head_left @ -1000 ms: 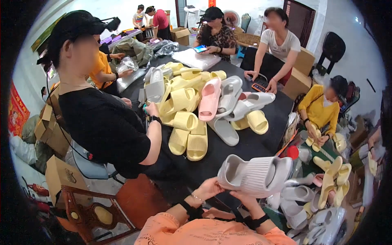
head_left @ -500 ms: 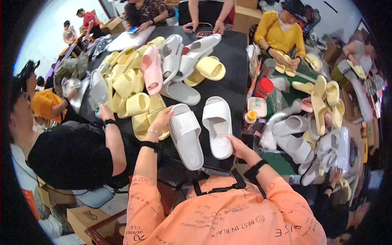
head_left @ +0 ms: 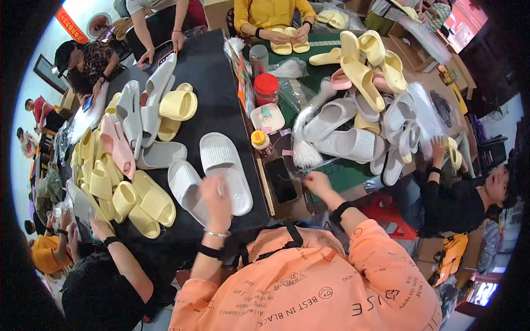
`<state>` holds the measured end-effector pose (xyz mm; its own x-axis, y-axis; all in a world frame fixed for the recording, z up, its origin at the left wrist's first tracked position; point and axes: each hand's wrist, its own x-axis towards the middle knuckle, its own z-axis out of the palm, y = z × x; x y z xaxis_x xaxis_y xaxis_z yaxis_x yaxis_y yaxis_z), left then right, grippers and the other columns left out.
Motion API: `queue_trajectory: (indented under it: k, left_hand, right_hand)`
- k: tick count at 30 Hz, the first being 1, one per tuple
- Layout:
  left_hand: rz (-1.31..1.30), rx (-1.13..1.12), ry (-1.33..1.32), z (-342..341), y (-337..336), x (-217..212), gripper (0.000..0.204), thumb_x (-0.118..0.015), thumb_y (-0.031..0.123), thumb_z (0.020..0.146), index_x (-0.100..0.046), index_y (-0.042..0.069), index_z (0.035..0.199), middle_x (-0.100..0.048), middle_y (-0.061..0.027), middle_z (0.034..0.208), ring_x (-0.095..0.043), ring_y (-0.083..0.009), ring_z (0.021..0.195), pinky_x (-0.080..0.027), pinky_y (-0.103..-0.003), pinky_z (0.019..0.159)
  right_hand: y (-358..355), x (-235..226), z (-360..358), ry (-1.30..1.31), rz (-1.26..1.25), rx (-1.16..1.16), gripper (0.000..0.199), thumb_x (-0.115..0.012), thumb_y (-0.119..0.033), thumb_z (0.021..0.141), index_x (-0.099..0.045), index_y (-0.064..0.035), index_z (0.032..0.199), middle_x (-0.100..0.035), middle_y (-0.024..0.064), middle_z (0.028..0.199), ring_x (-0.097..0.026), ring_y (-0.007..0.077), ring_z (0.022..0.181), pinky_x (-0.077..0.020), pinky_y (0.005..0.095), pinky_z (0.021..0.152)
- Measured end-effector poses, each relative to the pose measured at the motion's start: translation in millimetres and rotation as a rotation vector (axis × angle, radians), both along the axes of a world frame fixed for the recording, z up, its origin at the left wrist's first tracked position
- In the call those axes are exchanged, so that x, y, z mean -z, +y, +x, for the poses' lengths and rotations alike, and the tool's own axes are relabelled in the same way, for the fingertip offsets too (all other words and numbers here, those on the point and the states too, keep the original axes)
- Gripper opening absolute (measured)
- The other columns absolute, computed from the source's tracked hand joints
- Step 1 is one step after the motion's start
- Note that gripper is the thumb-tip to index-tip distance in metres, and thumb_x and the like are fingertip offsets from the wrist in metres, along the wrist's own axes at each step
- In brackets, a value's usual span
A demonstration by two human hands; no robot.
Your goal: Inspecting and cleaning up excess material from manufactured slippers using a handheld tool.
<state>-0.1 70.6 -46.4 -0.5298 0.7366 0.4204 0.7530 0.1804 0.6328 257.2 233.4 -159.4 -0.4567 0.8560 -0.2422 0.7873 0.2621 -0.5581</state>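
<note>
A pair of pale grey-white slide slippers lies on the black table in front of me. My left hand [head_left: 216,199], smeared by motion, is raised over the left slide [head_left: 184,179] and beside the right slide [head_left: 226,171]; its fingers cannot be made out. Over at the near edge of the green mat [head_left: 353,185], the fingers of my right hand [head_left: 321,186] are drawn together. Whatever they hold is too small to name. Just beyond that hand lies a bundle of thin white strands [head_left: 305,151], and a dark phone [head_left: 280,181] rests to its left.
Yellow slides [head_left: 149,204], a pink slide [head_left: 117,146] and grey ones are heaped at left. Another slipper pile [head_left: 353,140] covers the mat. A red-lidded jar [head_left: 266,89], a yellow-capped bottle [head_left: 261,142] and a white container [head_left: 268,118] line the table joint. Several people work around.
My view has turned to the right. Both hands have let go of the grey-white slides, which now lie on the table. My right hand has moved right, to the green mat's edge.
</note>
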Motion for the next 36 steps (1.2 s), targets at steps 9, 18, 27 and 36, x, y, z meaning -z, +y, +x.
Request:
queue_trajectory:
  k: [9,18,27,36]
  left_hand:
    - [-0.383,0.540,-0.423,131,30,52,0.015,-0.052,0.007,0.080,-0.060,0.002,0.091,-0.056,-0.0142,0.080,-0.057,-0.0279,0.071,-0.045,-0.033,0.064]
    - [-0.448,0.468,-0.252,165,103,99,0.024,-0.051,0.006,0.076,-0.057,0.001,0.098,-0.055,-0.0170,0.093,-0.055,-0.0331,0.086,-0.045,-0.038,0.077]
    - [-0.690,0.534,-0.250,212,128,130,0.039,-0.054,0.005,0.072,-0.049,0.002,0.111,-0.048,-0.0185,0.103,-0.052,-0.0357,0.092,-0.044,-0.040,0.081]
    - [-0.584,0.432,-0.314,208,122,141,0.039,-0.056,0.002,0.072,-0.050,-0.001,0.110,-0.046,-0.0188,0.108,-0.050,-0.0345,0.096,-0.043,-0.038,0.083]
  right_hand:
    - [25,23,45,-0.061,0.223,0.009,0.025,-0.061,-0.010,0.073,-0.055,-0.0083,0.096,-0.056,0.0124,0.093,-0.055,0.0307,0.088,-0.0447,0.0415,0.072]
    - [47,37,62,0.047,0.305,-0.164,0.011,-0.060,-0.008,0.070,-0.054,-0.0067,0.079,-0.051,0.0089,0.084,-0.053,0.0277,0.084,-0.0448,0.0400,0.069]
    - [44,40,79,-0.140,0.371,-0.369,0.010,-0.056,-0.011,0.072,-0.054,-0.0056,0.081,-0.052,0.0106,0.084,-0.053,0.0271,0.085,-0.0447,0.0390,0.068]
    - [45,23,83,0.122,0.227,-0.287,0.014,-0.056,-0.006,0.072,-0.052,-0.0065,0.085,-0.049,0.0101,0.091,-0.051,0.0293,0.086,-0.0457,0.0384,0.069]
